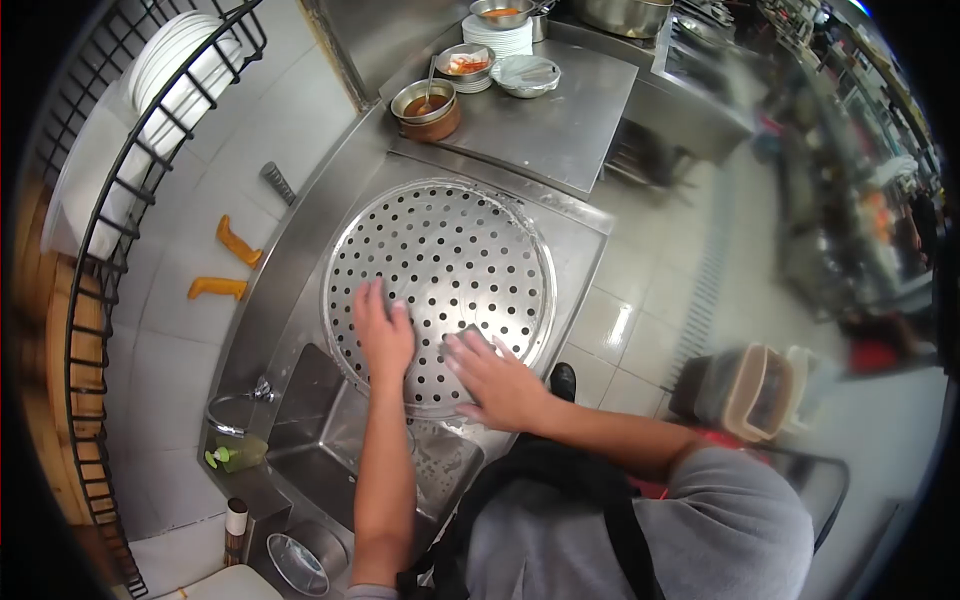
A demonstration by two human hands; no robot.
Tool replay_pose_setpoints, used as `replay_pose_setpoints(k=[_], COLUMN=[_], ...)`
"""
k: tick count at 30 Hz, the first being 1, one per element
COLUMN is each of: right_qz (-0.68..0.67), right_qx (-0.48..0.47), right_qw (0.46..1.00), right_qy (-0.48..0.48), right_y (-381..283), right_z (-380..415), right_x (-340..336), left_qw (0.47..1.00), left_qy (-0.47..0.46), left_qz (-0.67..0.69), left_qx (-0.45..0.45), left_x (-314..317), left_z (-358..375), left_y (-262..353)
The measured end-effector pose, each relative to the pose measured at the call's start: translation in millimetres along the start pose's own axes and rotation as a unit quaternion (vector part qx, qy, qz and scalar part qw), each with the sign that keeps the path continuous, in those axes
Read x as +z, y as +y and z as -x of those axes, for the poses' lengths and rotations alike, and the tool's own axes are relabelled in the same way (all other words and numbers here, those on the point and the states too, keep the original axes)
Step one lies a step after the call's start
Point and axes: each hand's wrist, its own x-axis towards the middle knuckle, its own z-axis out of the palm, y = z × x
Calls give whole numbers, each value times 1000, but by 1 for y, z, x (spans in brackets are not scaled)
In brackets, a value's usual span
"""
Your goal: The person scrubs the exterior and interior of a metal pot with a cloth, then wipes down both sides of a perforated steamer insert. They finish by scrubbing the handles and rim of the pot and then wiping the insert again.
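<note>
A large round perforated metal tray (440, 215) lies across the counter, its near edge reaching over the sink. My left hand (384, 335) is over the left part of the tray with its fingers extended and nothing visible in them. Right of it, my right hand (497, 380) presses a dark flat scouring pad (474, 333) against the perforated surface. The pad is mostly hidden beneath the fingers.
A metal sink (335, 425) with a tap (228, 415) lies at the near left, beside a soap bottle (240, 455). Behind the tray, a steel counter (545, 130) holds a sauce pot (425, 110) and stacked plates (500, 38). A wire rack (115, 180) overhangs the left.
</note>
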Motion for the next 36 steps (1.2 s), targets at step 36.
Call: replay_pose_setpoints(k=[36], right_qz=[-391], right_qx=[144], right_qw=[880], right_qy=[227], right_y=[129], right_z=[2], right_x=[-1], left_qw=[950], left_qy=[-124], left_qz=[-288], left_qx=[-8], left_x=[81], left_z=[-19], left_y=[73])
